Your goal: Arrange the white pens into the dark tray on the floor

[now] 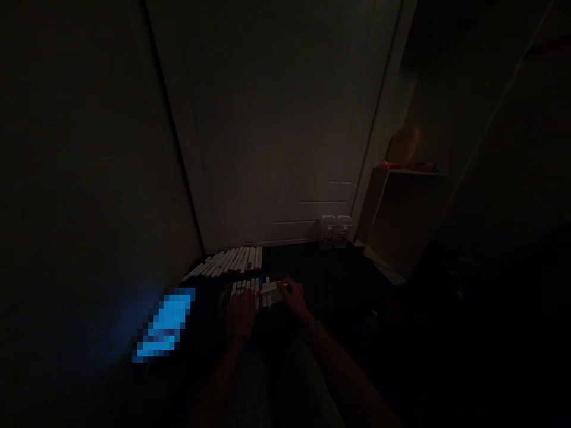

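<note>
The room is very dark, so fine detail is lost. My right hand is closed on a white marker with a red end, held sideways with that end pointing left. Beneath it, several white markers stand side by side in a clear case. My left hand lies over the left part of this row, close to the marker's red end. Its fingers are too dark to make out, and I cannot tell whether they grip anything.
Behind the case, several more white markers lie fanned out on the dark surface. Two clear containers with labels stand by the back panel. A blurred, glowing blue screen is at left, a shelf unit at right.
</note>
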`<state>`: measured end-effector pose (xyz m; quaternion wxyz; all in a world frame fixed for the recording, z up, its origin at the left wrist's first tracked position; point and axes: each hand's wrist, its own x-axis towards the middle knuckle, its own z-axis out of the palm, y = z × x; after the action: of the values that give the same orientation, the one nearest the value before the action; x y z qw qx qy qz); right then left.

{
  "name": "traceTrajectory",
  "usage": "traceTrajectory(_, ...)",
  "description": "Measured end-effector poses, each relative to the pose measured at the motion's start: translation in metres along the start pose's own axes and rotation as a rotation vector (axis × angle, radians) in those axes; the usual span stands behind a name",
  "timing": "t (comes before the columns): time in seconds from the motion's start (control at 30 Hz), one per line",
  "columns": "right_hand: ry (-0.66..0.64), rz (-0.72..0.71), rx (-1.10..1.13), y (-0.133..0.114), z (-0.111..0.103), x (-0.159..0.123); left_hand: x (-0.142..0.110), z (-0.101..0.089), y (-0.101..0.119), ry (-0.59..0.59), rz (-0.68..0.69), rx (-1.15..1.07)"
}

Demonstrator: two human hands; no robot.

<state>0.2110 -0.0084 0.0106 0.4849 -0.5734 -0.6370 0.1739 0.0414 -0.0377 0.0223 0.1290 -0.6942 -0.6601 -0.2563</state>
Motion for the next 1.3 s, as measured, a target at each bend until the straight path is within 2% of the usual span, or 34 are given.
traceTrajectory(0.5,0.012,-0.052,-0.136,0.0043,0.0046,0.0019,-0.0012,0.0045,0.0018,0.014,0.02,0.042)
traceTrajectory(0.63,-0.024,-0.077,-0.158,0.0029,0.003,0.0028,-0.0021,0.0063,0.0016,0.022,0.043,0.067)
traceTrajectory(0.93,-0.024,-0.059,-0.135,-0.0013,0.0005,0.0006,-0.0022,0.0012,0.0038,-0.008,0.035,0.044)
traceTrajectory(1.13,-0.012,-0.04,-0.098,0.001,0.0017,0.0003,-0.0027,0.0032,0.0045,0.021,0.035,0.046)
traceTrajectory(1.3,-0.032,-0.017,-0.033,-0.0007,-0.0005,-0.0026,-0.0027,0.0015,0.0043,-0.005,-0.015,0.034)
